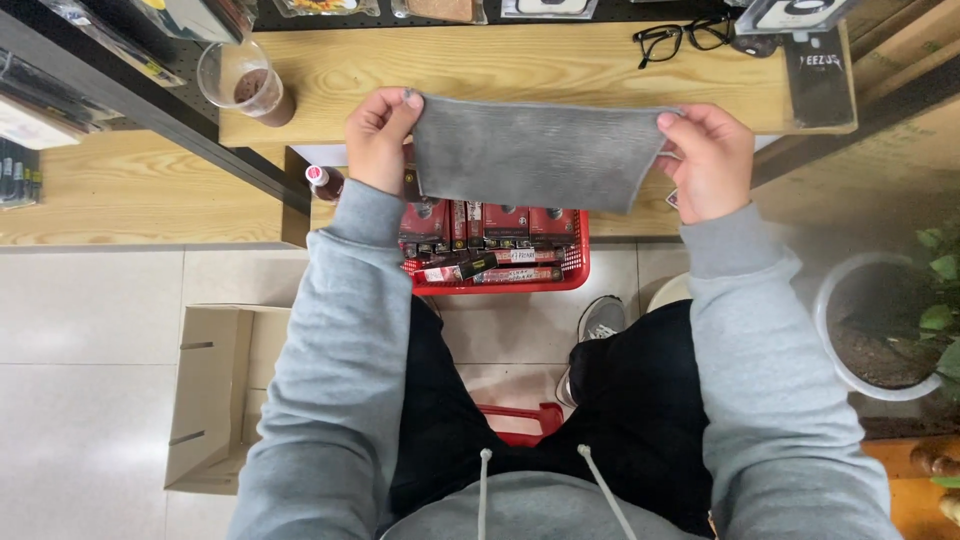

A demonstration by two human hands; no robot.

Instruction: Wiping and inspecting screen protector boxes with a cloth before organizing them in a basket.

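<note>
A pale wooden desk (540, 70) with clear grain runs across the top of the frame, above glossy light floor tiles. In the upper middle I stretch a flat grey cloth (535, 155), soft and finely ribbed, roughly rectangular. My left hand (378, 138) pinches its upper left corner; my right hand (706, 160) grips the right edge, both closed on the fabric. Behind it a red plastic basket (560, 275) holds slim boxed packages. A clear plastic cup (243, 80) stands at upper left, black-framed glasses (680, 38) lie at upper right, a folded cardboard box (215, 395) rests lower left, and a round white planter (850, 320) sits right.
</note>
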